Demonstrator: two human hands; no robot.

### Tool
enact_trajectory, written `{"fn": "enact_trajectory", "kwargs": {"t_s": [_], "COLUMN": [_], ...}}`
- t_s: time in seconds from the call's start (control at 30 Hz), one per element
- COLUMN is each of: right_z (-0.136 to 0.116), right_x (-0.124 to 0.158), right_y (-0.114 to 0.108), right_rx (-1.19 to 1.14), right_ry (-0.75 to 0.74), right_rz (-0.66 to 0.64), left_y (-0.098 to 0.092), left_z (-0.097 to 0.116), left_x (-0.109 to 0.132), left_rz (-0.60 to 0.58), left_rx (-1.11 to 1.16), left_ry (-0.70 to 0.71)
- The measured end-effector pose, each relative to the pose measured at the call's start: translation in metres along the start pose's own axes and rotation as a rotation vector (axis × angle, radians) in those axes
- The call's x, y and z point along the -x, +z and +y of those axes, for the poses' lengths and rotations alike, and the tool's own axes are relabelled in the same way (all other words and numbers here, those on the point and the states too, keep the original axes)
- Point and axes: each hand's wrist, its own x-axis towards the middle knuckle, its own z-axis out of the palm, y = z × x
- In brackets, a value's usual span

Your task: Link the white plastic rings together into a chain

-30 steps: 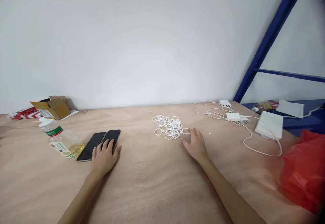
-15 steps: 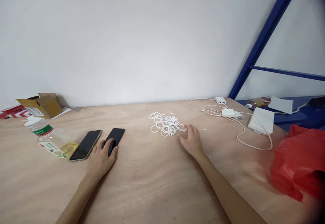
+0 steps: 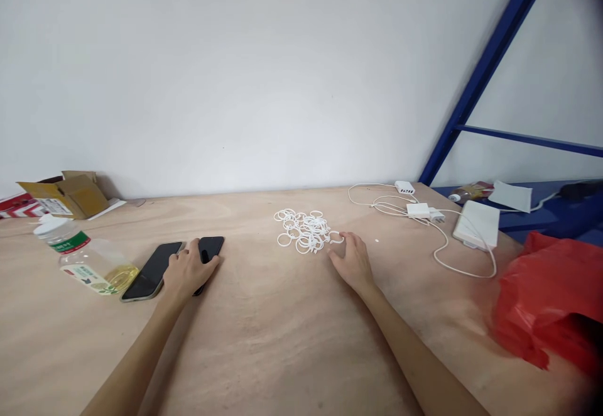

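My left hand [image 3: 187, 269] is over the left part of a black phone [image 3: 210, 248], fingers apart and hiding some of it. Just left of that hand lies a second phone [image 3: 153, 271] in a light case. A pile of white rings [image 3: 306, 230] rests on the wooden table [image 3: 264, 353] near the middle. To its right, my right hand [image 3: 351, 257] lies on the table with thumb and fingers apart, its fingertips at the edge of a single white ring [image 3: 336, 237].
A clear bottle [image 3: 85, 256] with yellow liquid and an opened cardboard box [image 3: 78, 196] stand at the left. White cables, a charger [image 3: 418, 210], a white box [image 3: 477, 224] and a red bag [image 3: 551, 296] are at the right, below a blue frame [image 3: 485, 70].
My left hand has moved up and inward over the black phone, covering more of it. The view has shifted slightly, and my right hand stays beside the single ring.
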Motion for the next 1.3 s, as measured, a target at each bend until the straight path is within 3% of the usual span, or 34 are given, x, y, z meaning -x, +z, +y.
{"fn": "enact_trajectory", "kwargs": {"t_s": [0.3,0.4,0.57,0.7,0.9,1.03,1.3], "right_z": [-0.003,-0.003,-0.004,-0.005,-0.005,-0.006,-0.008], "right_x": [0.000,0.000,0.001,0.001,0.001,0.001,0.001], "right_y": [-0.002,-0.003,-0.004,-0.004,-0.005,-0.006,-0.007], "right_rx": [-0.009,-0.001,0.011,0.027,0.021,0.023,0.035], "right_ry": [-0.003,-0.007,-0.007,-0.017,-0.003,-0.007,0.005], "right_rz": [0.003,-0.008,-0.022,-0.022,-0.035,-0.033,-0.047], "left_y": [0.006,0.005,0.001,0.007,0.006,0.006,0.011], "left_z": [-0.010,-0.012,-0.019,-0.030,-0.028,-0.040,-0.069], "left_x": [-0.001,0.006,0.033,0.039,0.011,0.007,0.032], "left_rz": [0.054,0.134,0.306,0.256,0.163,0.236,0.326], "left_rx": [0.011,-0.008,-0.043,-0.048,0.042,0.121,0.157], "left_ry": [-0.086,-0.081,0.049,0.047,-0.025,0.032,0.152]}}
